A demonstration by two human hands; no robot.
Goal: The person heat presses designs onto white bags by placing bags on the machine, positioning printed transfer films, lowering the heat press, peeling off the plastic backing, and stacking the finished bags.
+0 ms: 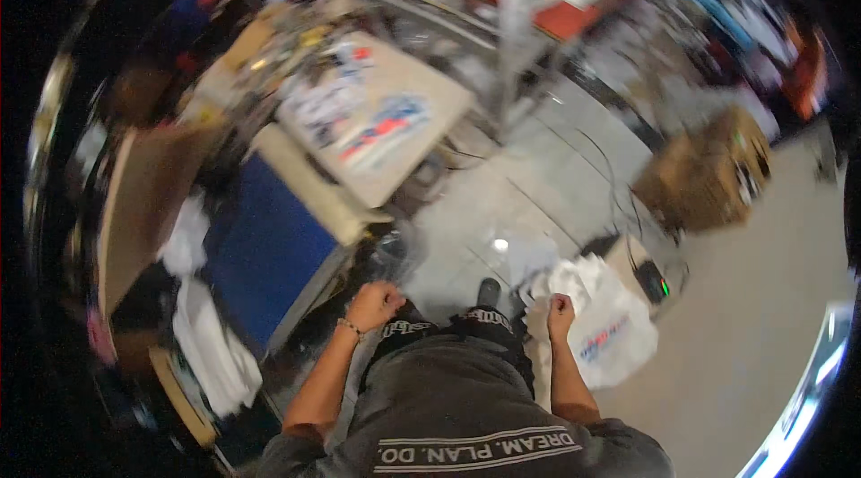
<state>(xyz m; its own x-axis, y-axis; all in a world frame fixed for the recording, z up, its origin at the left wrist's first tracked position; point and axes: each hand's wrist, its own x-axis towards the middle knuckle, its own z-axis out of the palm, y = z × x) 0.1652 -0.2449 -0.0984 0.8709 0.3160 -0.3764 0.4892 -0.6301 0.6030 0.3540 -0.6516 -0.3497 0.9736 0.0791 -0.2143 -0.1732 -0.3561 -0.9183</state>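
My left hand [375, 307], with a beaded bracelet [350, 329] at its wrist, is curled into a loose fist before my dark trousers. Nothing shows in it. On the other side, my right hand [559, 318] is also curled, in front of a crumpled white cloth [622, 337] with a red and blue print. Whether its fingers grip that cloth is not clear. The cloth spreads over the near edge of a beige table [713, 330]. Ahead to the left, a pale board [437, 115] bears a similar red and blue print. Motion blurs much of the picture.
A blue panel [269, 242] lies at left, beside white cloths [218, 350]. A black adapter [651, 281] with a green light and cables sits at the right table's edge, near a brown bag or box [706, 172]. Pale floor tiles [525, 195] stretch ahead. A white chair [531, 0] stands farther off.
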